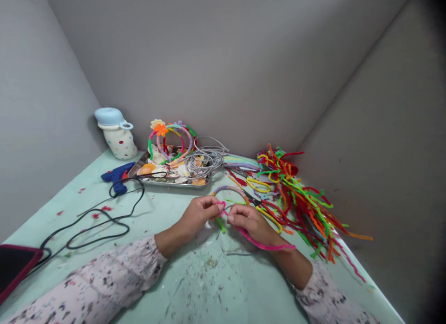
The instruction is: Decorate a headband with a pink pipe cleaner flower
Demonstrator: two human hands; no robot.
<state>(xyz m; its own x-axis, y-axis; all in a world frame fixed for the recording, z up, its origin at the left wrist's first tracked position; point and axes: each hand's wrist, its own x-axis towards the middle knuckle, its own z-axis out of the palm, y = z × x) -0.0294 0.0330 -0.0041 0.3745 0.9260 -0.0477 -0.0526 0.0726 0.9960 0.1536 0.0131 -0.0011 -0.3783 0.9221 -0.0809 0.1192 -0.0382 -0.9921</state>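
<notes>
Near the middle of the table, my left hand point(199, 216) pinches the end of a pink pipe cleaner point(258, 244). My right hand point(251, 223) is closed on the same pipe cleaner close by, and its loose tail runs out below my palm to the right. Between my fingertips the pink strand looks looped around a thin hoop. A wrapped part of the hoop point(228, 188), in purple and orange, curves up behind my hands. A short green piece point(220, 225) hangs below my fingertips. My fingers partly hide the join.
Behind stands a metal tray point(167, 183) with finished hoops point(174, 143) and coiled wire point(209, 159). A blue glue gun point(118, 176) and its black cord lie left, by a bottle point(120, 138). Scissors point(252, 198) and a heap of pipe cleaners point(299, 198) lie right.
</notes>
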